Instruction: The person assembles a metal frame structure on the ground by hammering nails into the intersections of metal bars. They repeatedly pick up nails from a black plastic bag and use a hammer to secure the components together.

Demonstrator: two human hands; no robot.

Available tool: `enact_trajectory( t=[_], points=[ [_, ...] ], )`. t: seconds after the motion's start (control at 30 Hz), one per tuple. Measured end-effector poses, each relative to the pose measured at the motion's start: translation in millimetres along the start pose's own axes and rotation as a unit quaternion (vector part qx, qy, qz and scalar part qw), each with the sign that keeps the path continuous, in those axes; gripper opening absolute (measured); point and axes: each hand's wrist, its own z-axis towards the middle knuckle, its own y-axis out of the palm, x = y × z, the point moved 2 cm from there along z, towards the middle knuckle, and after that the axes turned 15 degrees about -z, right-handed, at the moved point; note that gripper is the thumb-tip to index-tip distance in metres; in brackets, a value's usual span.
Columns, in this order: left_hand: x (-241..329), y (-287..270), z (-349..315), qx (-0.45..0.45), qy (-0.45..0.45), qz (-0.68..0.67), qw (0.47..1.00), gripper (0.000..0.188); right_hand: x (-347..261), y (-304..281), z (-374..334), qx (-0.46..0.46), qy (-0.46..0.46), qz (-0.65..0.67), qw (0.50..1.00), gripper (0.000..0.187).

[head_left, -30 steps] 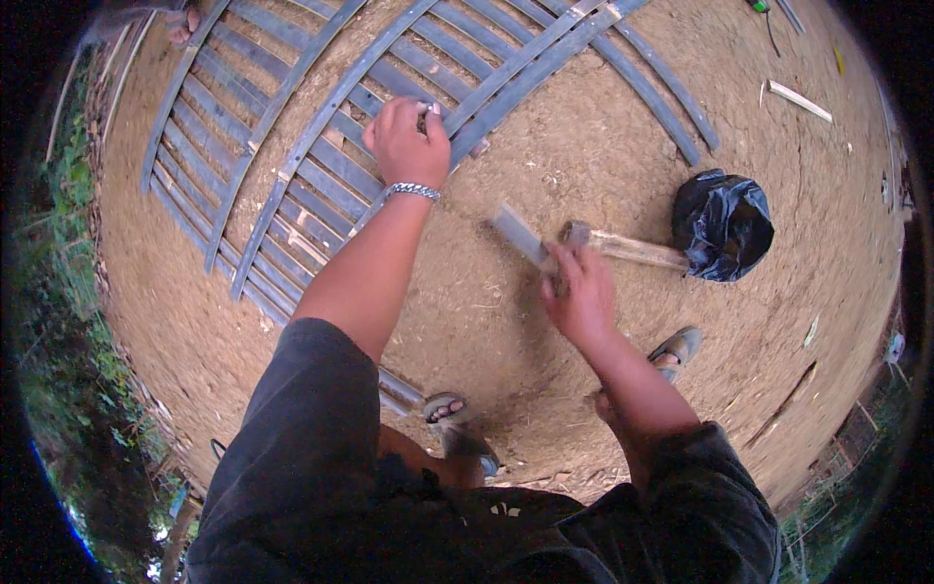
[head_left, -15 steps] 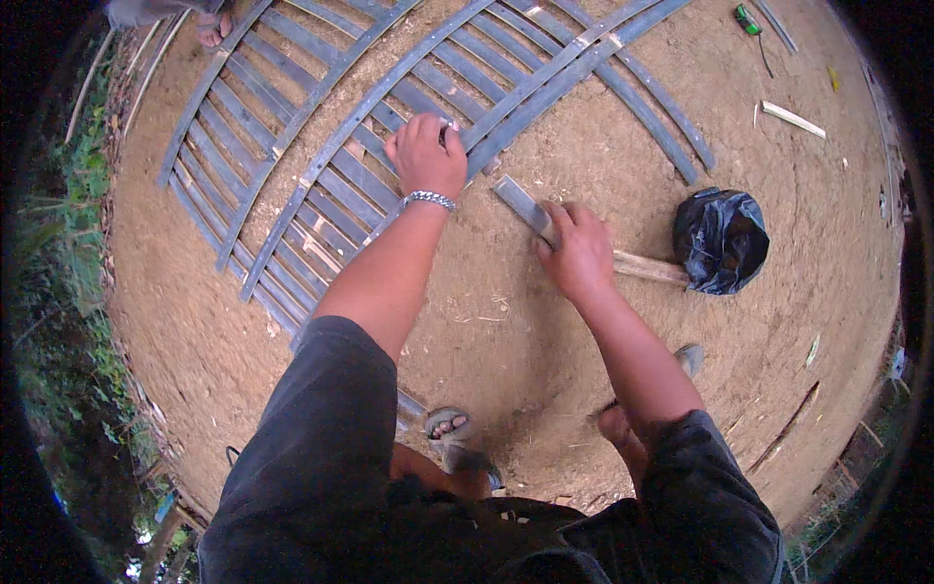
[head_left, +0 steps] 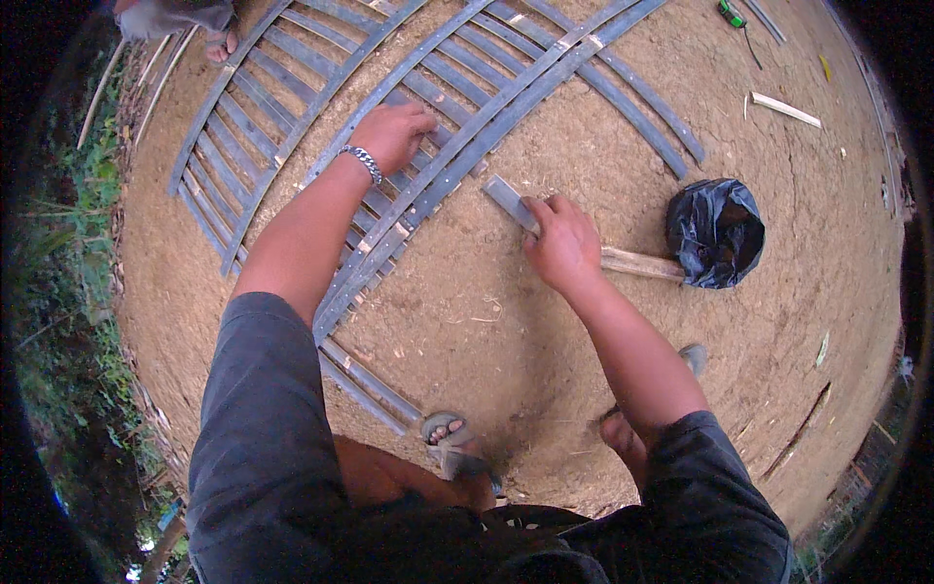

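A lattice frame of dark grey slats nailed across long curved rails (head_left: 452, 161) lies on the dirt. My left hand (head_left: 394, 134), with a silver chain bracelet at the wrist, is over its slats just beyond the near rails. Its fingers are bent and pressed together at the slats; anything pinched there is too small to name. My right hand (head_left: 564, 243) is closed around a flat grey bar (head_left: 508, 202), metal-looking and blunt-ended, which points up-left toward the rails. How the bar continues under the palm is hidden. Beside that hand a wooden stick (head_left: 642, 263) reaches right.
A black plastic bag (head_left: 715, 234), open at the top, stands at the stick's right end. A second slatted frame (head_left: 258, 92) lies farther left, near another person's foot (head_left: 220, 45). A green tool (head_left: 732, 14), a pale wood strip (head_left: 786, 109) and loose grey strips (head_left: 370, 384) lie around.
My left hand has shifted left, away from the near rails and onto the slats. My right hand keeps its hold on the bar, nearly in place. The other person's leg shows more.
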Motion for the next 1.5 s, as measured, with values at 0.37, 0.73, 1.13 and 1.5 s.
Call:
enact_trajectory(
  t=[0.37,0.73,1.13,1.5],
  points=[
    [9.3,-1.9,31.2,-0.2,0.029,0.091,0.975,0.03,2.5,-7.4,0.2,-0.033,0.0,0.01,0.999,0.055],
    [11.3,8.0,35.9,-0.217,0.12,0.182,0.951,0.028,-7.7,-10.1,3.6,-0.01,0.003,-0.011,1.0,0.049],
    [10.6,5.8,30.1,-0.201,0.13,0.183,0.954,0.036,-5.9,0.3,10.6,-0.011,0.023,0.005,1.0,0.049],
    [11.6,3.5,31.1,-0.208,0.141,0.187,0.95,0.036,-12.6,-11.0,18.3,-0.029,0.01,0.003,1.0,0.046]
  ],
)
